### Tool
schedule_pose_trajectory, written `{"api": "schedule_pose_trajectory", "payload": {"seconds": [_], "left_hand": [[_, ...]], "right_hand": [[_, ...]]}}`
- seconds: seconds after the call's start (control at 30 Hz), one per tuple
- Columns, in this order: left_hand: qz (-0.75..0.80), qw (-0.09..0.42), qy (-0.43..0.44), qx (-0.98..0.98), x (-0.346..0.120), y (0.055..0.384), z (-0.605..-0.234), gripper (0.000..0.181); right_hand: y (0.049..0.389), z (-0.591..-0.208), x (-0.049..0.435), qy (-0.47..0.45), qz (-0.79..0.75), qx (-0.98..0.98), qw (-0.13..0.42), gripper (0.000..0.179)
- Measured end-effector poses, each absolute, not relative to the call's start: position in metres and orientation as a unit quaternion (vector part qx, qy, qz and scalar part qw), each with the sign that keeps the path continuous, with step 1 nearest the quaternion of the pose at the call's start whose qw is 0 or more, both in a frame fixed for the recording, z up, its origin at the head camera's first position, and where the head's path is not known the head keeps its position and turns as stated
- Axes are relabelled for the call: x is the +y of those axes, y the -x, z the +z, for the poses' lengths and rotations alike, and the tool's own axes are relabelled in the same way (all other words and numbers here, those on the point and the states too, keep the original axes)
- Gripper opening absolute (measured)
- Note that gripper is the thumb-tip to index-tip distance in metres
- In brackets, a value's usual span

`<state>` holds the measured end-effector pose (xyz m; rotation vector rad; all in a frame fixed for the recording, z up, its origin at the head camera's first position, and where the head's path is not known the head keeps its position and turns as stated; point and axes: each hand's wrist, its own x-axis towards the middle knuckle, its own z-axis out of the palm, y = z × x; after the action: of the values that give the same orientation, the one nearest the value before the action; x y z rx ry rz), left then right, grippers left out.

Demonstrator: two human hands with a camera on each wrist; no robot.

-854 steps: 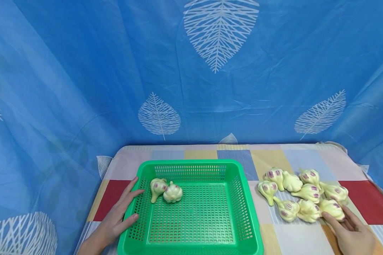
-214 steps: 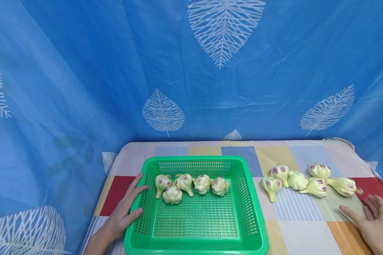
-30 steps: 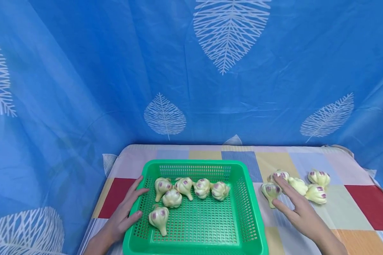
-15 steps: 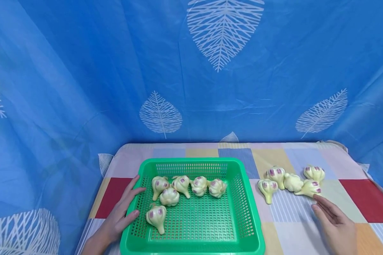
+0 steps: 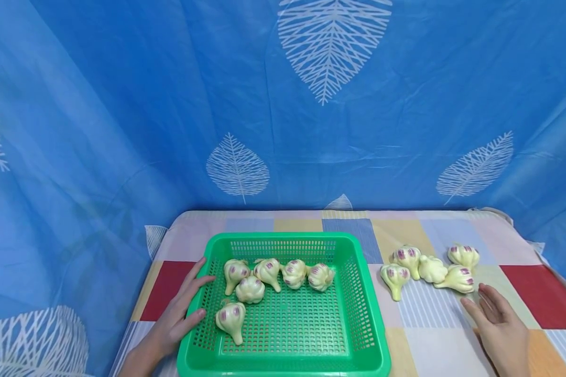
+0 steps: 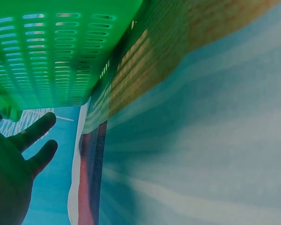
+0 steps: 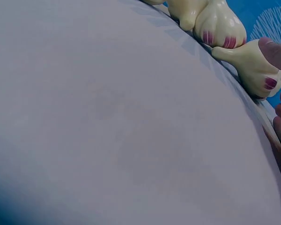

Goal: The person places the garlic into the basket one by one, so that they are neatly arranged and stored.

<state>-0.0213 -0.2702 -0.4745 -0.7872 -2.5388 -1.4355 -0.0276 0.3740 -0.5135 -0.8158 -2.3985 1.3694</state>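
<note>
My left hand rests with spread, fairly straight fingers along the left rim of a green plastic basket. In the left wrist view, its fingers lie by the basket's perforated outer wall. My right hand holds nothing; its fingers are loosely bent just to the near right of a purple-streaked garlic bulb. In the right wrist view, the thumb overlaps that bulb. Several garlic bulbs lie in the basket: most along its far side, one garlic bulb nearer the front left.
Left of the right hand's bulb lie a paler garlic bulb and two more purple-streaked ones; another garlic bulb lies behind it. A patchwork cloth covers the table. A blue leaf-print curtain hangs behind and to the left.
More garlic bulbs have gone from the table into the basket since the oldest frame. Within the last second, my right hand moved from over the left bulbs to the near right. The left hand stays put.
</note>
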Motion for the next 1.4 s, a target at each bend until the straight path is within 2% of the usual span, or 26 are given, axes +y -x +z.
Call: {"api": "schedule_pose_trajectory", "payload": {"seconds": [0.23, 0.4, 0.5, 0.73, 0.97, 1.4], "left_hand": [[-0.473, 0.059, 0.260, -0.840, -0.270, 0.022, -0.474, 0.060], [-0.475, 0.058, 0.259, -0.839, -0.269, 0.021, -0.475, 0.059], [-0.475, 0.059, 0.257, -0.840, -0.269, 0.021, -0.474, 0.059], [-0.477, 0.063, 0.261, -0.837, -0.270, 0.021, -0.473, 0.060], [-0.478, 0.059, 0.260, -0.837, -0.269, 0.022, -0.474, 0.059], [-0.484, 0.065, 0.268, -0.831, -0.270, 0.022, -0.475, 0.060]], "right_hand": [[0.045, -0.512, 0.373, 0.205, 0.472, -0.844, 0.149, 0.086], [0.059, -0.510, 0.375, 0.184, 0.463, -0.857, 0.135, 0.088], [0.064, -0.508, 0.375, 0.193, 0.441, -0.867, 0.126, 0.086], [0.066, -0.509, 0.374, 0.254, 0.425, -0.855, 0.156, 0.072], [0.059, -0.505, 0.378, 0.294, 0.423, -0.845, 0.144, 0.075], [0.049, -0.479, 0.373, 0.293, 0.501, -0.789, 0.201, 0.068]]}}
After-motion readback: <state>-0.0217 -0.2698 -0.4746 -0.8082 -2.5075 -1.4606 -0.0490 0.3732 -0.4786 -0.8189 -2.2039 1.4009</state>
